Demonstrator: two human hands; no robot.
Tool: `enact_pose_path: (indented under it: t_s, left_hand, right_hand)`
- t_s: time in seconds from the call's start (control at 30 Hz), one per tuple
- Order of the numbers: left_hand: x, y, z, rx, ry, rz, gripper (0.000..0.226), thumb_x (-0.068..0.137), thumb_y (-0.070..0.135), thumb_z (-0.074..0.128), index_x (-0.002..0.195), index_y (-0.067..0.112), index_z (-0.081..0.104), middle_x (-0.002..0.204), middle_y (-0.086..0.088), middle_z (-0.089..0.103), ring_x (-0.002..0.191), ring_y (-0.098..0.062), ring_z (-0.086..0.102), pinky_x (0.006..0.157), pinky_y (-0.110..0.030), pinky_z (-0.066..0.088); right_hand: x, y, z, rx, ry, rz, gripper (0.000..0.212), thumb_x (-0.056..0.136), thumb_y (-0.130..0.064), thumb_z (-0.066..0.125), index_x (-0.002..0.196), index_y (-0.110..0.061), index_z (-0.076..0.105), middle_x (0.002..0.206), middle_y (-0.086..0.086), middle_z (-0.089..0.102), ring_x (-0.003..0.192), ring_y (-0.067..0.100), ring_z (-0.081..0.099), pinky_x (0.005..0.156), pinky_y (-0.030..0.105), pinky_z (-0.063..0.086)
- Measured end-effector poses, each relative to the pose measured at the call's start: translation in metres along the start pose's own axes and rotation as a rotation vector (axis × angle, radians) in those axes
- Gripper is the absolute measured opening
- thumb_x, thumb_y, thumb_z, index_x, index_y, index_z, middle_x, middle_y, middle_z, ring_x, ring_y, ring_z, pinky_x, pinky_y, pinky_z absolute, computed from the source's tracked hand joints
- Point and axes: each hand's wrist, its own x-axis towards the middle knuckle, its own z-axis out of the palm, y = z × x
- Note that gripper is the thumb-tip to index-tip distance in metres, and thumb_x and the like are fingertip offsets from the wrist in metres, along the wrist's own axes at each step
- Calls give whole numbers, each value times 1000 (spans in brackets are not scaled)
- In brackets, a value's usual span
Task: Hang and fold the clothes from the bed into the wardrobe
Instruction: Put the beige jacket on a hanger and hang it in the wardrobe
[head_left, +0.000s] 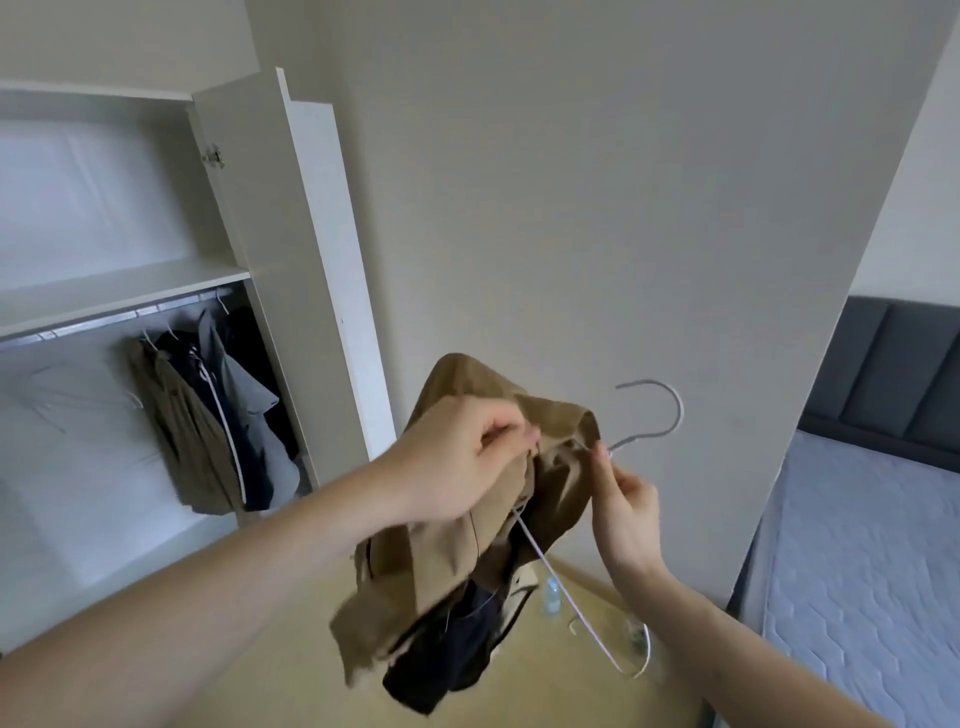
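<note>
A tan garment (483, 551) with a dark lining hangs bunched in mid-air at the centre of the view. My left hand (462, 462) grips its upper edge near the collar. My right hand (626, 506) pinches the neck of a white wire hanger (657, 410), whose hook curves up to the right. One hanger arm (571, 603) slants down below the cloth. The open wardrobe (124, 291) stands to the left, with several hung clothes (218, 415) on its rail (119, 314).
The wardrobe's open door (291, 260) juts out just left of the garment. A plain wall panel (597, 208) fills the background. The bed's mattress (872, 571) and dark headboard (893, 374) lie at the right. Wooden floor (291, 686) shows below.
</note>
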Motion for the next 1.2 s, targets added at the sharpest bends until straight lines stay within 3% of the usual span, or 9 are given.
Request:
enact_pose_path:
  t_s: [0.17,0.33,0.4,0.57,0.7,0.8,0.97,1.07,1.2]
  left_hand:
    - [-14,0,-3,251,-405,-102,26,96,65,52,93,42,65,77,19,67,65,-6,60,63,-29,48]
    - [33,-15,-35,509,134,148,24,91,55,63,105,36,67,108,17,62,104,-7,56,99,-33,41]
    - [54,-25,-39,696,70,129,40,93,60,58,124,35,60,125,17,55,121,-10,47,114,-33,26]
    - [86,-36,-28,720,-18,142,31,97,58,42,82,31,44,79,17,45,77,-7,43,65,-30,34]
    - [97,-38,-20,666,64,173,26,96,42,49,75,30,38,70,13,45,68,-3,46,55,-31,34]
    - [99,-39,-18,627,164,144,36,97,36,57,75,34,29,66,14,43,65,3,46,53,-31,35]
    - [97,-32,-20,585,233,67,34,100,38,59,75,21,43,65,7,47,63,-18,49,57,-38,43]
    - [91,-18,-19,554,227,61,32,97,44,54,79,18,52,69,4,53,68,-25,53,63,-43,47]
    - [81,3,-16,501,270,70,33,94,45,53,80,15,57,68,3,55,69,-29,54,65,-46,48]
  right_hand:
    - [11,-14,-12,82,-40,-138,59,104,-44,56,61,-14,30,58,-2,27,53,12,25,46,21,23]
    - [27,-25,-21,108,-128,-191,70,97,-57,56,65,2,35,58,9,39,57,18,36,54,32,29]
    - [35,-30,-27,86,-131,-242,71,95,-61,55,63,0,37,56,11,36,57,17,37,55,31,31]
    - [50,-35,-54,-2,-120,-341,68,96,-59,55,61,-3,37,55,2,26,55,13,27,53,29,24]
    - [58,-43,-85,-147,-11,-450,20,97,-40,68,86,-23,68,80,-12,63,77,8,57,75,23,43]
    - [42,-28,-112,-60,197,-509,5,100,-23,64,100,-19,61,98,-3,62,93,21,58,84,32,46]
    - [-15,54,-134,-208,-157,-454,25,98,-30,62,74,-26,56,68,-7,55,62,12,51,58,31,41]
    - [-11,82,-123,-375,-262,-169,14,90,-38,76,98,-38,65,99,-20,67,91,5,63,77,28,52]
    - [14,93,-102,-176,-241,76,76,70,-61,86,129,-34,46,135,-22,55,125,0,53,102,28,45]
